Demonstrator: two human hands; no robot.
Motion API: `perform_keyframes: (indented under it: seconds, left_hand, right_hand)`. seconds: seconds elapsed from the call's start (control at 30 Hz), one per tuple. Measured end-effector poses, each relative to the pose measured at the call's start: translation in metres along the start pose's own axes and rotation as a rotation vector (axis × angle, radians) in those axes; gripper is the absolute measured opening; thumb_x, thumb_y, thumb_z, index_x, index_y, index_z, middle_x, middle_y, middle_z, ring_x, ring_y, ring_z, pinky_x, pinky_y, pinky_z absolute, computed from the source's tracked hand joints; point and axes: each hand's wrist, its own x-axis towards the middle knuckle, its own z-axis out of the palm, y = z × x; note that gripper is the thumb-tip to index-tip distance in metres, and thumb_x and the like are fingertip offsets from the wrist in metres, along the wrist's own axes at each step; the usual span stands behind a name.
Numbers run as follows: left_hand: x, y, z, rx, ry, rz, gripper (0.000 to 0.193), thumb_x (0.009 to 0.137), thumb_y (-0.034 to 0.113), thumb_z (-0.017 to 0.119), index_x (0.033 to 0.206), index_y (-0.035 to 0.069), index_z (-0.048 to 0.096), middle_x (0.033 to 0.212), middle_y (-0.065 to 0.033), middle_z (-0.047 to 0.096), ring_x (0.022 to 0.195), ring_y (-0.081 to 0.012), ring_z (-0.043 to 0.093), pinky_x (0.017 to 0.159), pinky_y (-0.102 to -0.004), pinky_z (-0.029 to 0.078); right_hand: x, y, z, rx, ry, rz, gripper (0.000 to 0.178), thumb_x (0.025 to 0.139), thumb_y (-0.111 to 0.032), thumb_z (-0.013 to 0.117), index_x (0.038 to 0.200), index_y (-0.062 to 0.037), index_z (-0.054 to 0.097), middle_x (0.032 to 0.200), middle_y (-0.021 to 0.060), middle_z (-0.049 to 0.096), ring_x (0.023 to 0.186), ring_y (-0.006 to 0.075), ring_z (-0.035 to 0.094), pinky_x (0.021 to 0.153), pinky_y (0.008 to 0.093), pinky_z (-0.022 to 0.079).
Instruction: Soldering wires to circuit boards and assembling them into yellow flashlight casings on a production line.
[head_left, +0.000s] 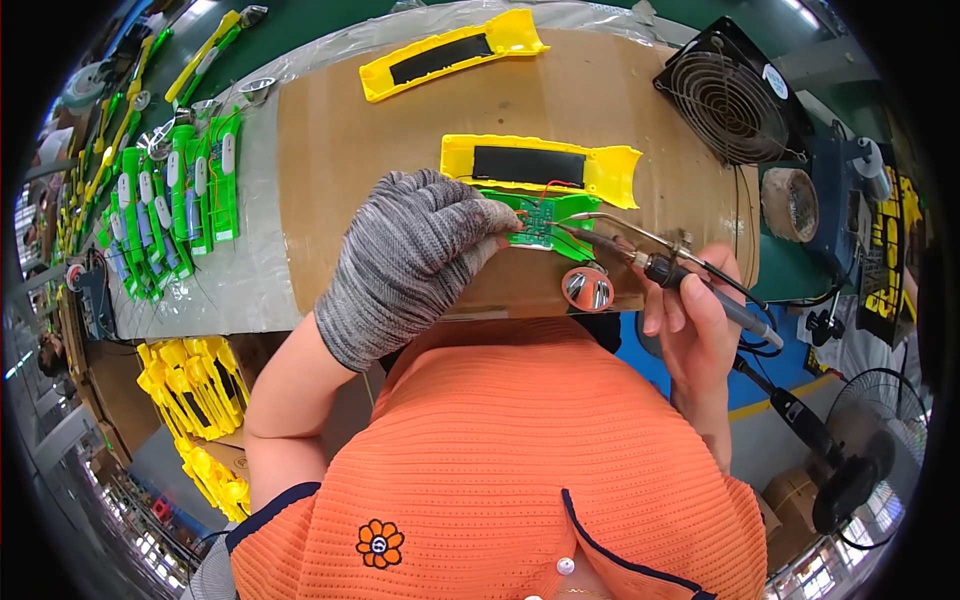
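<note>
My left hand point(415, 245), in a grey knit glove, is closed over the left part of a green plastic casing point(578, 206). Its fingertips press by the edge of a small green circuit board point(538, 224) with thin red and black wires; a finer item in the pinch would be hidden. My bare right hand point(695, 310) grips a soldering iron point(660, 270), its tip reaching to the board's right side. A thin metal feed tube point(630, 226) runs alongside the iron. Just below the casing is a round reflector lamp head point(588, 289). A yellow casing half point(530, 165) with a black strip lies directly behind.
Another yellow casing half point(455, 54) lies at the back of the cardboard point(350, 130). Green assemblies point(190, 195) stand in a row at left. A fan point(725, 95), a tape roll point(790, 204) and a blue device point(845, 200) stand at right. Yellow casings point(200, 390) are piled lower left.
</note>
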Motion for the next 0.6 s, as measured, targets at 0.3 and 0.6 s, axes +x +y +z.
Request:
perform_keyframes:
  seconds: [0.3, 0.6]
  left_hand:
    - [0.019, 0.009, -0.005, 0.175, -0.215, -0.033, 0.015, 0.083, 0.019, 0.070, 0.094, 0.010, 0.072, 0.085, -0.0102, 0.066, 0.081, -0.0291, 0.064, 0.074, -0.0430, 0.049]
    - [0.021, 0.011, -0.005, 0.141, -0.194, -0.050, 0.015, 0.078, 0.007, 0.075, 0.092, 0.007, 0.071, 0.082, -0.0123, 0.065, 0.078, -0.0338, 0.062, 0.072, -0.0431, 0.049]
  right_hand:
    - [0.002, 0.001, -0.001, -0.009, 0.017, 0.042, 0.016, 0.093, -0.001, 0.061, 0.098, -0.0025, 0.046, 0.076, 0.0108, 0.060, 0.052, 0.0158, 0.054, 0.051, 0.0313, 0.051]
    - [0.003, -0.004, 0.005, -0.155, 0.013, 0.099, 0.018, 0.091, -0.001, 0.064, 0.095, -0.0018, 0.047, 0.077, 0.0088, 0.063, 0.059, 0.0158, 0.065, 0.049, 0.0240, 0.045]
